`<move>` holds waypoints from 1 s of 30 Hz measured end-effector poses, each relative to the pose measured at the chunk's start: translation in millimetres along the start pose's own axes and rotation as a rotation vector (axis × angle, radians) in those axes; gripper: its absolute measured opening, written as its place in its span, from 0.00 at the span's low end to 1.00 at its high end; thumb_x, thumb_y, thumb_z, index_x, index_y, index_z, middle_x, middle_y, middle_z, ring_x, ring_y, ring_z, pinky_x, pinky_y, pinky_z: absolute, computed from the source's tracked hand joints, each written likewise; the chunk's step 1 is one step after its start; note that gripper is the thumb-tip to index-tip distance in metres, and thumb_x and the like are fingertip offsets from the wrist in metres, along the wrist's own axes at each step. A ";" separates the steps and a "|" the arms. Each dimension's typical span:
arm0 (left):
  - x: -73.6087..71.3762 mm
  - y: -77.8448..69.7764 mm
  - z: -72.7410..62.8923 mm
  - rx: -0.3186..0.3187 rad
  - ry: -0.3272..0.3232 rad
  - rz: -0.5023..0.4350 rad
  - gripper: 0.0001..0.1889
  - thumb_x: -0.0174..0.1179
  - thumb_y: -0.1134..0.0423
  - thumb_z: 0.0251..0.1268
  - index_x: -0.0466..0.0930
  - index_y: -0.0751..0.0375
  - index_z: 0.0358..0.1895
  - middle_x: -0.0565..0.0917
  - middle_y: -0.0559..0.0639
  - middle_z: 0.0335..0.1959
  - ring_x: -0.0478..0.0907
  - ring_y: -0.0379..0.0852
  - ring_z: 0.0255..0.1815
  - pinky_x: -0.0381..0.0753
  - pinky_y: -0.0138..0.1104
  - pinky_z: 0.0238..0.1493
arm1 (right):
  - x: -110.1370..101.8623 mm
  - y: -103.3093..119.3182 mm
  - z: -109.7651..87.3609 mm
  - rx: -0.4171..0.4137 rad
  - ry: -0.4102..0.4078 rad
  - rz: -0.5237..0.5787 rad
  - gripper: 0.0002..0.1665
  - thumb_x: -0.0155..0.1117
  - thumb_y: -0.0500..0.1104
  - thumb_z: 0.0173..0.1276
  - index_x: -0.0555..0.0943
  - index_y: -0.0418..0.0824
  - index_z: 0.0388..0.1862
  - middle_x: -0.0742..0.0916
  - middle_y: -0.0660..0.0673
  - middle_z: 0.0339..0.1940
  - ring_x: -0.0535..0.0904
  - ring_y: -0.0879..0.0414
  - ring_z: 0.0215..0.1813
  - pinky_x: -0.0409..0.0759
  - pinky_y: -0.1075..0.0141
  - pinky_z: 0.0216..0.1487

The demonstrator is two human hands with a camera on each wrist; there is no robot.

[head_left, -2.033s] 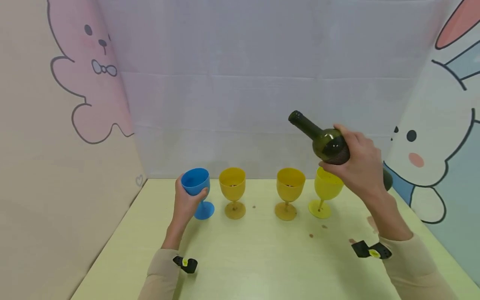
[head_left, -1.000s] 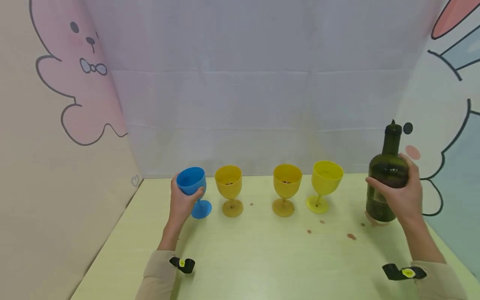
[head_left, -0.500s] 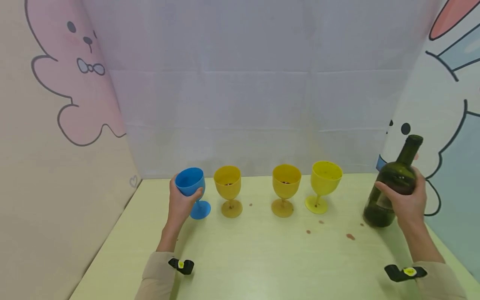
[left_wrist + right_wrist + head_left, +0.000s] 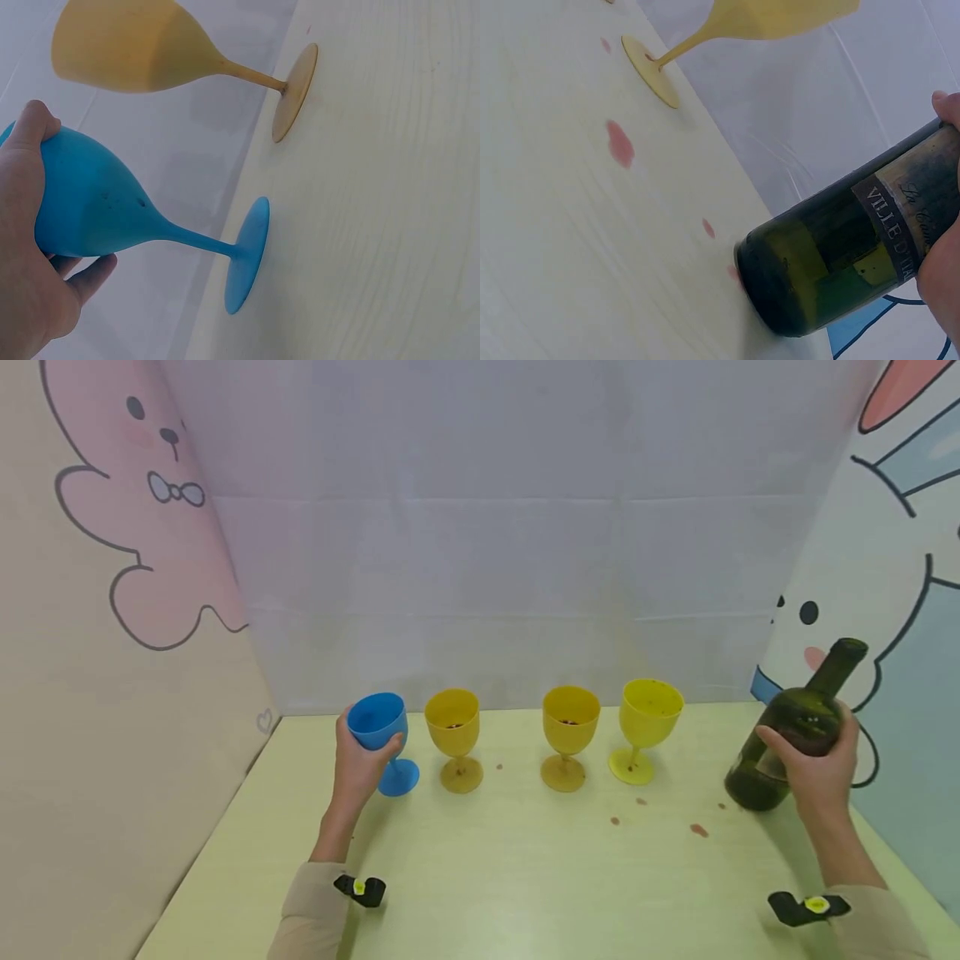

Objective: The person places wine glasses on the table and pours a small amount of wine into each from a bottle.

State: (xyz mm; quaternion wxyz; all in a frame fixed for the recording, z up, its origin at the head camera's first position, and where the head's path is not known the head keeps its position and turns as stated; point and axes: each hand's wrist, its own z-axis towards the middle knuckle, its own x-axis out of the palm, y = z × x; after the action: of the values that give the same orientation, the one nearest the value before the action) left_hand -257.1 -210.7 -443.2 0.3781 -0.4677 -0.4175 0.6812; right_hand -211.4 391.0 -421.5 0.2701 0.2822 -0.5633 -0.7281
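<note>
My left hand [image 4: 360, 764] grips the bowl of a blue goblet [image 4: 377, 720], thumb on its near right side. The goblet's foot [image 4: 248, 255] is at the table, and the bowl looks vacant from above. On the right, my right hand [image 4: 821, 768] holds a dark green wine bottle [image 4: 765, 768] around its body. Its neck leans to the right and its label [image 4: 900, 217] shows in the right wrist view. Whether the bottle's base touches the table I cannot tell. Between the hands stand two amber-yellow goblets [image 4: 452, 727] and a brighter yellow goblet [image 4: 651, 714].
Reddish stains [image 4: 699, 831] dot the pale table [image 4: 525, 877] near the bottle and the goblets. A white cloth backdrop [image 4: 450, 560] rises behind the table. Cartoon-printed panels [image 4: 135, 610] flank both sides.
From a raised, left-tipped pose near the bright yellow goblet, the bottle has come down to the right, passed through upright, and now leans right. My left hand stays on the blue goblet.
</note>
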 end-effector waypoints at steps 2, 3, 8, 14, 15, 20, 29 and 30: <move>-0.9 0.0 -0.5 0.002 -0.004 0.004 0.49 0.69 0.54 0.61 0.44 0.53 0.78 0.60 0.59 0.74 0.60 0.62 0.73 0.67 0.63 0.68 | -0.1 -2.9 -0.4 -0.019 0.018 -0.024 0.53 0.77 0.39 0.56 0.59 0.67 0.73 0.70 0.65 0.62 0.64 0.69 0.62 0.59 0.68 0.71; -1.4 0.3 -0.5 0.002 -0.006 0.006 0.49 0.69 0.54 0.61 0.44 0.53 0.78 0.60 0.59 0.74 0.60 0.62 0.73 0.67 0.63 0.68 | -0.1 -4.1 -0.3 -0.025 0.030 -0.023 0.53 0.76 0.39 0.56 0.59 0.67 0.73 0.69 0.65 0.62 0.64 0.69 0.62 0.59 0.67 0.70; -3.2 0.9 0.0 -0.006 -0.004 0.015 0.50 0.69 0.52 0.60 0.43 0.52 0.78 0.60 0.59 0.75 0.59 0.63 0.74 0.66 0.64 0.68 | -1.8 -4.6 -1.0 -0.027 0.093 -0.054 0.54 0.74 0.42 0.60 0.53 0.67 0.76 0.67 0.65 0.64 0.64 0.68 0.63 0.58 0.66 0.72; -5.3 -0.2 0.4 -0.023 0.038 0.009 0.52 0.69 0.48 0.59 0.42 0.50 0.79 0.58 0.57 0.76 0.58 0.62 0.75 0.64 0.62 0.70 | -12.7 1.3 -7.8 -0.009 0.195 -0.127 0.63 0.70 0.48 0.65 0.33 0.71 0.79 0.49 0.51 0.83 0.50 0.58 0.79 0.46 0.60 0.81; -5.8 -0.6 0.0 -0.027 0.044 0.008 0.53 0.69 0.47 0.59 0.41 0.50 0.79 0.58 0.57 0.77 0.57 0.62 0.76 0.64 0.62 0.71 | -14.6 2.5 -8.7 -0.013 0.200 -0.133 0.63 0.69 0.48 0.66 0.31 0.70 0.79 0.47 0.50 0.83 0.51 0.57 0.79 0.50 0.65 0.80; -7.8 -2.3 -4.0 -0.063 0.057 0.023 0.57 0.69 0.44 0.58 0.36 0.46 0.80 0.53 0.58 0.79 0.53 0.63 0.78 0.60 0.62 0.73 | -16.8 8.7 -13.4 -0.078 0.085 -0.093 0.56 0.69 0.43 0.65 0.44 0.61 0.81 0.64 0.56 0.71 0.64 0.61 0.70 0.63 0.86 0.63; -13.7 -19.5 -13.4 0.026 0.009 0.092 0.58 0.68 0.42 0.59 0.33 0.45 0.81 0.46 0.53 0.82 0.50 0.61 0.80 0.58 0.59 0.75 | -18.9 18.0 -27.6 -0.504 -0.165 -0.077 0.39 0.72 0.39 0.59 0.71 0.53 0.69 0.75 0.66 0.59 0.69 0.70 0.63 0.62 0.76 0.63; -15.1 -20.7 -13.7 0.054 0.001 0.097 0.57 0.68 0.43 0.59 0.34 0.46 0.81 0.47 0.53 0.82 0.50 0.60 0.80 0.58 0.58 0.76 | -19.1 20.1 -28.6 -0.545 -0.172 -0.093 0.38 0.72 0.39 0.59 0.72 0.53 0.69 0.75 0.68 0.59 0.69 0.71 0.63 0.62 0.76 0.63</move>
State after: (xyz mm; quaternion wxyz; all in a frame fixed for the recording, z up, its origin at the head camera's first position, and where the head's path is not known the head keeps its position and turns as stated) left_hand -237.3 -213.9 -422.3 0.3573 -0.4773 -0.3756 0.7096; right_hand -176.2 381.1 -405.8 0.2533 0.1618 -0.3541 -0.8856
